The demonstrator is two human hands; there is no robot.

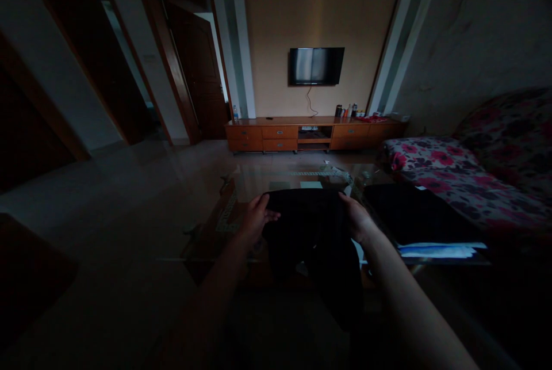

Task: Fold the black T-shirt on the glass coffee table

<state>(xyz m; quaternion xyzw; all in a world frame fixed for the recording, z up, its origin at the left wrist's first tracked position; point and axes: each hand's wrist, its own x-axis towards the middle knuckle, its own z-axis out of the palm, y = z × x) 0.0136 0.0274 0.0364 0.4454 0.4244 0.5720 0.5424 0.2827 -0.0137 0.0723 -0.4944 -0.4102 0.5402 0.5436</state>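
A pair of black pants (308, 220) hangs between my hands, its waistband stretched nearly level and its legs drooping below. My left hand (257, 216) is closed on the left end of the waistband. At the right end, my right hand (357, 217) pinches the edge, thumb on top. Behind and beneath the pants is a glass coffee table (250, 180) with a patterned border. To the right of my right hand lies a folded black cloth (414, 214) on top of a white and blue stack (440, 250). Dim light hides the fabric's details.
A wooden TV cabinet (280, 131) with bottles and small items stands against the far wall, below a television (317, 66). A sofa with a floral cover (444, 157) is at the right. Doorways and a wooden door (194, 65) are at the left.
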